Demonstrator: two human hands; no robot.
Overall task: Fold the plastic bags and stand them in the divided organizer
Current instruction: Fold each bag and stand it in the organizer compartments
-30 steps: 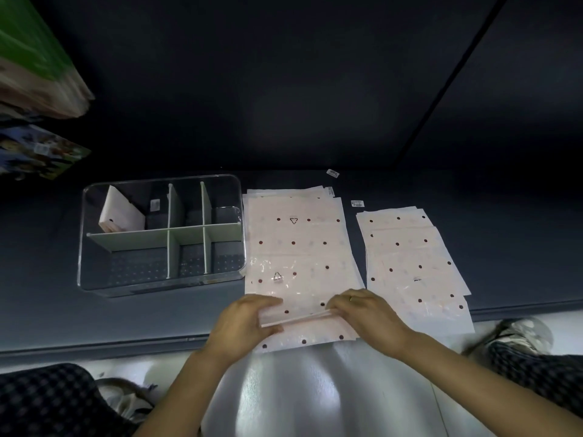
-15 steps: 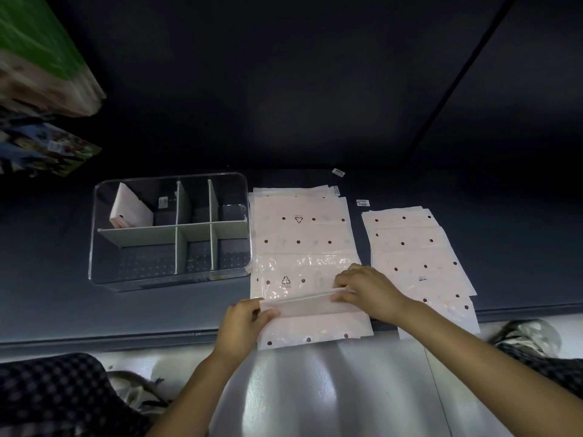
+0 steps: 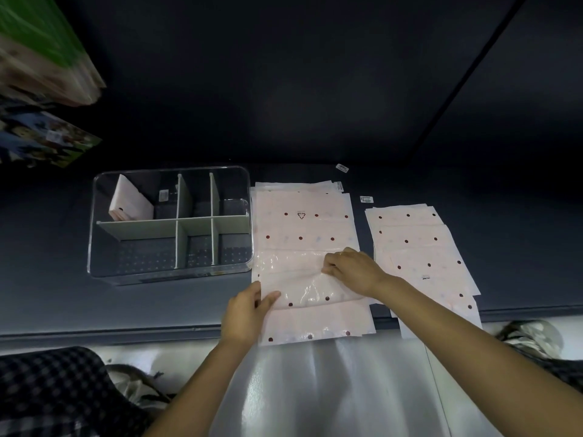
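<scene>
A pile of pale pink plastic bags with dark dots [image 3: 304,228] lies on the dark table just right of the clear divided organizer [image 3: 94,222]. The top bag's near flap [image 3: 303,288] is folded up and away from me. My left hand [image 3: 247,310] pinches the flap's left edge. My right hand [image 3: 353,271] pinches its far right corner, higher up the pile. One folded bag [image 3: 131,203] leans in the organizer's far left compartment; the other compartments hold nothing.
A second spread of dotted bags [image 3: 419,253] lies to the right, its near end hanging past the table edge [image 3: 126,334]. Small white labels [image 3: 366,199] lie behind the piles. Boxes and printed packets [image 3: 41,89] sit at the far left.
Both hands have carried the top bag's near flap further up the pile, away from me. The right hand moved furthest; the left followed along the left edge.
</scene>
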